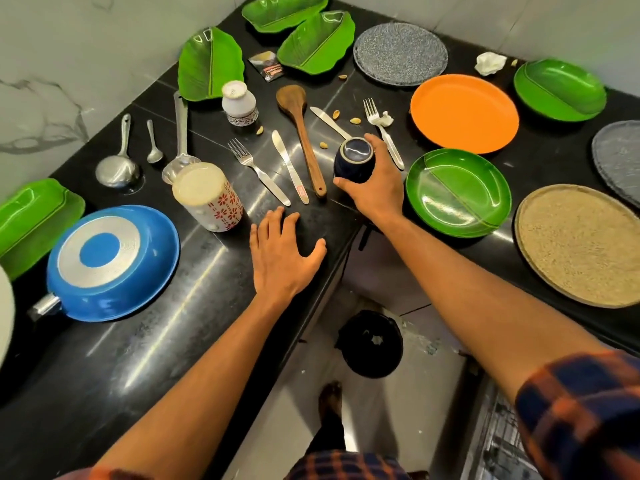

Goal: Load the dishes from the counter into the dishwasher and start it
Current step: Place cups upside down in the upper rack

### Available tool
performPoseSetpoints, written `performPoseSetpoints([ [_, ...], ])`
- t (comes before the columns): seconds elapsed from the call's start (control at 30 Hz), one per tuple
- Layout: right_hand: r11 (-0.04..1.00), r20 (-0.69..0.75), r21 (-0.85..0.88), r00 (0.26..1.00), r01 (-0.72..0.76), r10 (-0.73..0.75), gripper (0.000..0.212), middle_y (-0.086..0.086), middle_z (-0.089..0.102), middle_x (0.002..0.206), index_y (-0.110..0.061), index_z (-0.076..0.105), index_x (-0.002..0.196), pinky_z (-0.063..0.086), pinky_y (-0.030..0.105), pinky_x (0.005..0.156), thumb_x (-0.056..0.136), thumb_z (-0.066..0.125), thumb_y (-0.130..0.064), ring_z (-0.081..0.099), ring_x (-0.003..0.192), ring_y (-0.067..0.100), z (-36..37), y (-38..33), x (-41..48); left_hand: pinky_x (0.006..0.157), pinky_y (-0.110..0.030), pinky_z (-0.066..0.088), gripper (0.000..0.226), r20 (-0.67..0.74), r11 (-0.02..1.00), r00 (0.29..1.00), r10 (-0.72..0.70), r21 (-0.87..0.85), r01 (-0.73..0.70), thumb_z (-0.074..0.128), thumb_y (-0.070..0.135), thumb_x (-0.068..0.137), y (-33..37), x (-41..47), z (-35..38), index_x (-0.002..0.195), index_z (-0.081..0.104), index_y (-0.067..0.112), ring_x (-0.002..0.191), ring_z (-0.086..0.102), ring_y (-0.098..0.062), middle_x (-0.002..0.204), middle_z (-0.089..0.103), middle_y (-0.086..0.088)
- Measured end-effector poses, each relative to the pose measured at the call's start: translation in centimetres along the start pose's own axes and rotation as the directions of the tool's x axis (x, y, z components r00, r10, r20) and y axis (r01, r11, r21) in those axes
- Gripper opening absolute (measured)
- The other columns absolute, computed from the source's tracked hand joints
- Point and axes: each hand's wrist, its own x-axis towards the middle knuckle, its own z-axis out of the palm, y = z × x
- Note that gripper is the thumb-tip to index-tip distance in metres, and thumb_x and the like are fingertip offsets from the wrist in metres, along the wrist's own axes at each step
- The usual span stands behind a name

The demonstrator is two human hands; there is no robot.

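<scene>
My right hand (375, 183) grips an upside-down dark blue cup (354, 159) standing on the black counter (138, 341). My left hand (282, 252) rests flat on the counter near its inner corner, fingers spread, holding nothing. Just beyond lie a fork (258, 169), a table knife (289, 166) and a wooden spatula (301, 133). A floral mug (209, 197) stands upside down to the left. A second knife (329, 123) and fork (382, 131) lie behind the cup. The dishwasher rack (509, 441) shows at the bottom right, mostly hidden by my sleeve.
An upturned blue pan (110, 265), a ladle (117, 168), spoon (154, 143) and skimmer (180, 140) lie on the left. Green leaf plates (207, 64), a grey plate (400, 53), orange plate (464, 112), green plate (457, 192) and beige plate (581, 244) fill the right. A black bin (372, 342) stands on the floor.
</scene>
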Motion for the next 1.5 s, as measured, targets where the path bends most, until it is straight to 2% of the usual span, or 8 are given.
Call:
performPoseSetpoints([
  [0.3, 0.997, -0.064, 0.076, 0.998, -0.011, 0.016, 0.088, -0.023, 0.058, 0.126, -0.036, 0.049, 0.137, 0.051, 0.03, 0.098, 0.06, 0.09, -0.047, 0.059, 0.118, 0.007, -3.9, 0.0, -6.8, 0.124, -0.045, 0.008, 0.062, -0.001, 0.998, 1.0, 0.008, -0.063, -0.008, 0.056, 0.06, 0.086, -0.2, -0.1, -0.1, 0.136, 0.052, 0.024, 0.146, 0.028, -0.023, 0.152, 0.039, -0.005],
  [0.4, 1.0, -0.051, 0.009, 0.998, 0.025, -0.024, 0.09, -0.016, 0.061, 0.133, -0.036, 0.048, 0.139, 0.05, 0.034, 0.1, 0.061, 0.089, -0.052, 0.059, 0.122, 0.009, -7.3, 1.4, -10.4, 0.113, -0.047, 0.029, 0.035, -0.071, 0.981, 0.992, 0.105, -0.154, -0.115, 0.061, 0.045, 0.086, -0.5, -0.4, -0.5, 0.112, 0.069, 0.023, 0.125, 0.052, -0.025, 0.127, 0.059, -0.003],
  [0.5, 0.996, -0.027, -0.074, 0.999, 0.04, -0.043, 0.089, -0.015, 0.062, 0.133, -0.034, 0.049, 0.139, 0.05, 0.036, 0.1, 0.062, 0.09, -0.052, 0.06, 0.121, 0.011, -11.6, 3.4, -14.6, 0.085, -0.044, 0.05, 0.02, -0.112, 0.938, 0.971, 0.21, -0.258, -0.232, 0.059, 0.033, 0.086, 1.0, -2.2, -0.7, 0.095, 0.072, 0.02, 0.093, 0.063, -0.023, 0.1, 0.069, 0.001],
  [0.63, 0.99, -0.068, -0.141, 0.997, -0.031, 0.022, 0.087, -0.016, 0.061, 0.135, -0.032, 0.052, 0.138, 0.052, 0.038, 0.098, 0.062, 0.091, -0.047, 0.061, 0.12, 0.01, -17.1, 7.1, -21.4, 0.074, -0.038, 0.051, 0.012, -0.04, 0.885, 0.929, 0.369, -0.292, -0.363, 0.063, 0.026, 0.088, 5.8, -7.0, 0.7, 0.092, 0.071, 0.019, 0.082, 0.063, -0.021, 0.091, 0.068, 0.002],
  [0.8, 0.963, -0.152, -0.178, 0.972, -0.203, 0.177, 0.08, -0.017, 0.061, 0.13, -0.029, 0.054, 0.132, 0.052, 0.036, 0.098, 0.062, 0.093, -0.037, 0.061, 0.118, 0.009, -24.0, 12.3, -32.1, 0.07, -0.03, 0.051, 0.003, 0.154, 0.847, 0.881, 0.446, -0.39, -0.361, 0.068, 0.02, 0.09, 10.9, -14.2, 3.9, 0.091, 0.07, 0.021, 0.074, 0.059, -0.01, 0.082, 0.066, 0.008],
  [1.0, 0.861, -0.303, -0.115, 0.843, -0.496, 0.445, 0.078, -0.02, 0.063, 0.119, -0.034, 0.054, 0.129, 0.056, 0.039, 0.09, 0.062, 0.094, -0.033, 0.061, 0.11, 0.003, -33.7, 19.2, -47.8, 0.069, -0.034, 0.055, 0.007, 0.415, 0.825, 0.721, 0.554, -0.385, -0.413, 0.066, 0.025, 0.092, 17.7, -25.0, 8.8, 0.092, 0.072, 0.021, 0.077, 0.067, -0.016, 0.086, 0.072, 0.005],
  [1.2, 0.725, -0.392, -0.004, 0.668, -0.689, 0.633, 0.088, -0.008, 0.059, 0.139, -0.036, 0.044, 0.143, 0.053, 0.044, 0.099, 0.069, 0.092, -0.035, 0.057, 0.127, 0.018, -40.0, 24.8, -60.5, 0.068, -0.033, 0.053, 0.007, 0.562, 0.817, 0.593, 0.577, -0.42, -0.396, 0.066, 0.024, 0.092, 24.5, -35.1, 12.2, 0.089, 0.072, 0.021, 0.072, 0.064, -0.015, 0.076, 0.068, 0.006],
  [1.5, 0.584, -0.37, 0.142, 0.504, -0.799, 0.78, 0.071, -0.011, 0.063, 0.116, -0.036, 0.052, 0.12, 0.046, 0.025, 0.088, 0.064, 0.094, -0.024, 0.06, 0.109, 0.013, -42.6, 29.9, -70.1, 0.07, -0.021, 0.049, 0.007, 0.687, 0.832, 0.47, 0.554, -0.441, -0.335, 0.066, 0.024, 0.093, 33.2, -45.7, 15.9, 0.093, 0.073, 0.025, 0.077, 0.064, -0.008, 0.082, 0.07, 0.009],
])
